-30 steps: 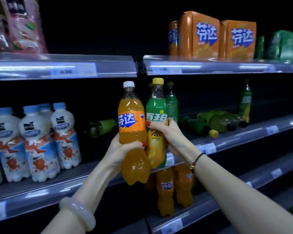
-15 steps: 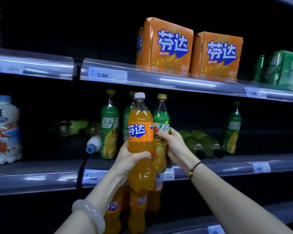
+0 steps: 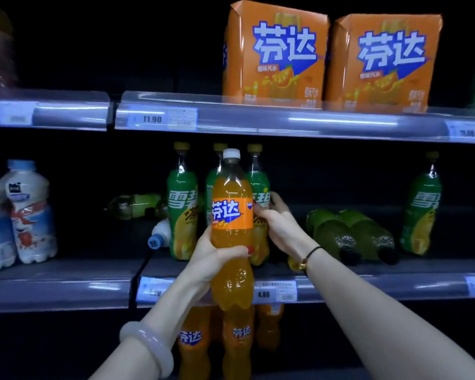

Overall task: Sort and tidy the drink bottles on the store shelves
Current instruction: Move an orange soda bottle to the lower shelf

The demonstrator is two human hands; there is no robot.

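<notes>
Middle shelf (image 3: 368, 286), left end: white bottles (image 3: 30, 215) upright. Right of them, a fallen green bottle (image 3: 133, 205) and a capped white bottle (image 3: 159, 237) lie on their sides. Centre: the left hand (image 3: 217, 259) is wrapped round the lower body of the orange soda bottle (image 3: 232, 229), which is upright and near the shelf edge. Just behind, the right hand (image 3: 280, 229) is curled round the green soda bottle (image 3: 259, 187), upright beside neighbouring green bottles (image 3: 182, 212). Right: flat green bottles (image 3: 348, 234), then a lone green bottle (image 3: 421, 209) standing. Upper shelf: orange cartons (image 3: 274, 53).
</notes>
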